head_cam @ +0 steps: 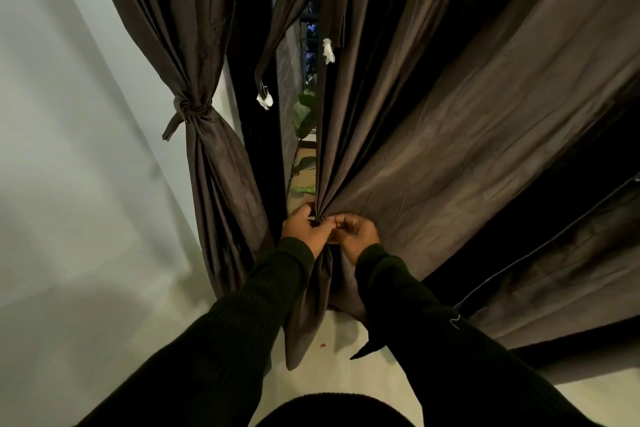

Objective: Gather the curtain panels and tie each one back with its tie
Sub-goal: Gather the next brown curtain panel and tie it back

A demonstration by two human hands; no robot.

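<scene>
Both my hands, left hand (304,230) and right hand (353,236), are pinching the gathered right curtain panel (433,156); left panel (204,80) is already knotted with its tie (188,111).

Pale wall (69,114) at left, light floor (332,367), leafy plant (304,114) beyond the dim window gap

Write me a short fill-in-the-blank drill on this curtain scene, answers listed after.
1. The left curtain panel is already tied with a ____.
2. Both hands, the left hand and the right hand, pinch the gathered ____ curtain panel.
3. Green ____ show through the gap between the panels.
4. Both sleeves are ____ in colour.

Answers: knot; right; leaves; dark
</scene>
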